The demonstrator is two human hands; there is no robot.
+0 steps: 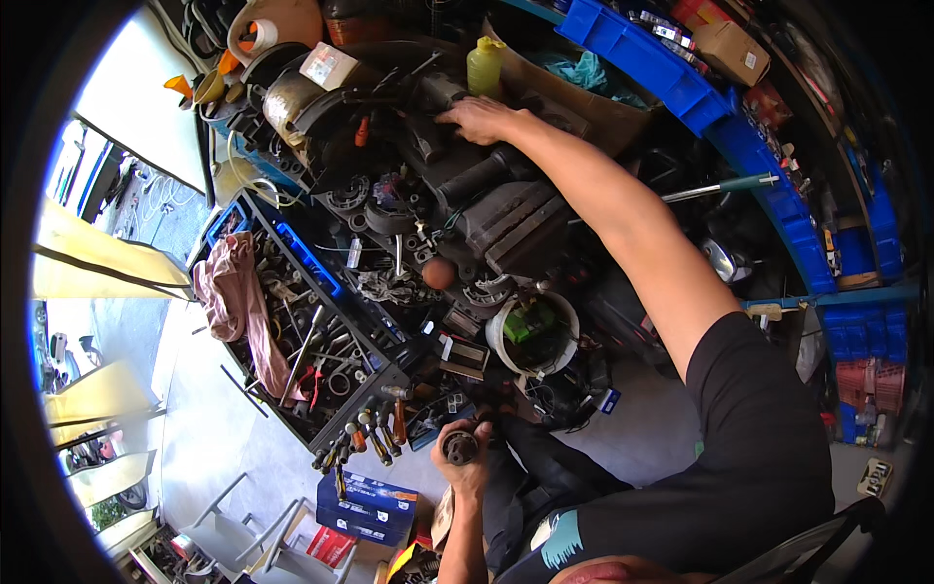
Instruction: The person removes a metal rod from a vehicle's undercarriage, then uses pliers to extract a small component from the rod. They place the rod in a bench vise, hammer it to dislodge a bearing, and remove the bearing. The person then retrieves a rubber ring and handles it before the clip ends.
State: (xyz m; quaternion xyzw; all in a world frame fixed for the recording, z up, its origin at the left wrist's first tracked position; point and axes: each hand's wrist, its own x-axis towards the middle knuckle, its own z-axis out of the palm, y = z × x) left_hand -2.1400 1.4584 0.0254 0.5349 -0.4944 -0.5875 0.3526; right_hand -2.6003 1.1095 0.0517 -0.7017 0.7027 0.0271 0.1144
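Note:
My left hand [465,477], low in the middle, is closed around a dark, round metal part [460,448]. Its ringed end faces up; the rest is hidden in my palm. Stretched far across the workbench, my right hand [479,121] has its fingers bent down among dark tools beside a yellow-green bottle [484,66]. What those fingers grip cannot be made out. A large, dark bench vise [516,226] stands below that hand, and a dark cylindrical piece [477,181] lies between them.
An open tool drawer [341,425] with a pink rag [232,282] is at left, screwdrivers [384,435] along its near edge. A white bucket [566,362] holds a green object. Blue bins [637,58] line the right shelves. A blue box [365,508] and grey chair [229,530] stand lower left.

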